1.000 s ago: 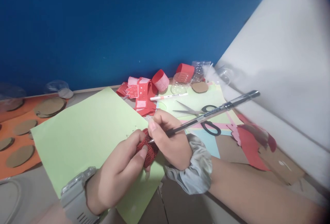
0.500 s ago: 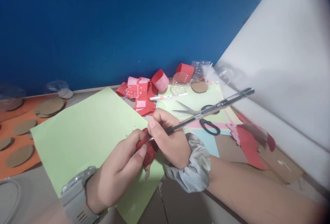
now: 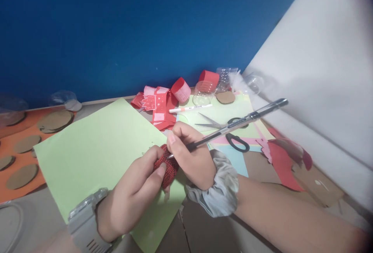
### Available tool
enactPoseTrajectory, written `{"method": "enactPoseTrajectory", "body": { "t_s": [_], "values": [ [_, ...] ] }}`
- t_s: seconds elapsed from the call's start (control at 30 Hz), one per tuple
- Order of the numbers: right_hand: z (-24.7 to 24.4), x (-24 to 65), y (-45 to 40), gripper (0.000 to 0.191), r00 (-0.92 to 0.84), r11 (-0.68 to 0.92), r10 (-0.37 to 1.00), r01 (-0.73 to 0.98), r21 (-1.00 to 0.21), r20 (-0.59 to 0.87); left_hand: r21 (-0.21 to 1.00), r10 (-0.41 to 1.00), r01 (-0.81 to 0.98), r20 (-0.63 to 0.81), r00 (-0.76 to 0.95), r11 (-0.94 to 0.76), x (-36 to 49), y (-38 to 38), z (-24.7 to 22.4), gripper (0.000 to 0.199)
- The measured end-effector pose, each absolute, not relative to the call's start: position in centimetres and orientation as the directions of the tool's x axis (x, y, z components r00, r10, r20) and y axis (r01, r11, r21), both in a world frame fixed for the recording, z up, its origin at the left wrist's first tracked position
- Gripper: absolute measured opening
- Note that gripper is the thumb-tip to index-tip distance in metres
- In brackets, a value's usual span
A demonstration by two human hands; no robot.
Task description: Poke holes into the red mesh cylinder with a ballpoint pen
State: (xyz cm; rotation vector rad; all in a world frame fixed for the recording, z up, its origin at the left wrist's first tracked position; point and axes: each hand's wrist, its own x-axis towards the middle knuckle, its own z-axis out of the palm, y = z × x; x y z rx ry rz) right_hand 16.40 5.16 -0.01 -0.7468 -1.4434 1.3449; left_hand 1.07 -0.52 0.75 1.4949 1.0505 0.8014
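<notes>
Slightly shifted, our right grip (image 3: 194,164) holds a clear-black plastic pen (image 3: 243,122) against the red, black-patterned piece (image 3: 171,170) our left grip (image 3: 132,193) pinches; likely marking.

Small rounded red piece (image 3: 169,172): I see fine dark crosshatching.
Slim clear plastic pen (image 3: 233,127): blackish grip, silvery tip.
Large pale-green rectangular paper sheet (image 3: 96,156): a few dark lines reach my feed.
Flat round brown cardboard discs (image 3: 21,177): against bright orange paper (image 3: 23,130).
Black-handled metal scissors (image 3: 215,126): silvery blades.

Behind the pen (image 3: 247,119), scissors (image 3: 216,126) lie on paper (image 3: 240,107) before a marker (image 3: 190,109).
</notes>
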Motion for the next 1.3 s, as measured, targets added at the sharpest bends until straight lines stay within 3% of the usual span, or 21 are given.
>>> {"method": "enactPoseTrajectory", "body": {
  "t_s": [0.47, 0.77, 0.93, 1.3],
  "values": [
    [0.18, 16.36, 5.09, 0.035, -0.329, 0.180, 0.914, -0.190, -0.965, 0.235, 0.984, 0.925, 0.178, -0.049, 0.377, -0.021, 1.08, -0.41, 0.55, 0.028],
    [0.44, 16.58, 5.39, 0.037, -0.254, 0.276, 0.910, -0.220, -0.936, 0.328, 0.996, 0.929, 0.090, -0.055, 0.367, 0.024, 1.11, -0.71, 0.42, 0.032],
    [0.52, 16.65, 5.39, 0.037, -0.310, 0.192, 0.920, -0.180, -0.965, 0.241, 0.998, 0.932, 0.048, -0.046, 0.360, 0.030, 1.22, -0.68, 0.32, 0.033],
    [0.59, 16.66, 5.27, 0.036, -0.363, 0.160, 0.908, -0.158, -0.974, 0.208, 0.984, 0.929, 0.179, -0.070, 0.363, 0.004, 1.06, -0.60, 0.56, 0.033]
  ]
}}
